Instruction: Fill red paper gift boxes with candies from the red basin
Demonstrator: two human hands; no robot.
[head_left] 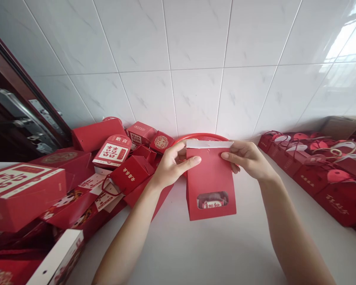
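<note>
A red paper bag hangs upright in front of me, with a small clear window near its bottom that shows a wrapped item inside. Its white top flap has a small hole below it. My left hand pinches the upper left edge, thumb on the front. At the upper right edge, my right hand holds the bag the same way, with its thumb across the front and its other fingers partly hidden behind.
Behind the bag is a red basket against the tiled wall. Red boxes lie piled on the left. Rows of red bags with cords stand at the right. A door handle is at the far left.
</note>
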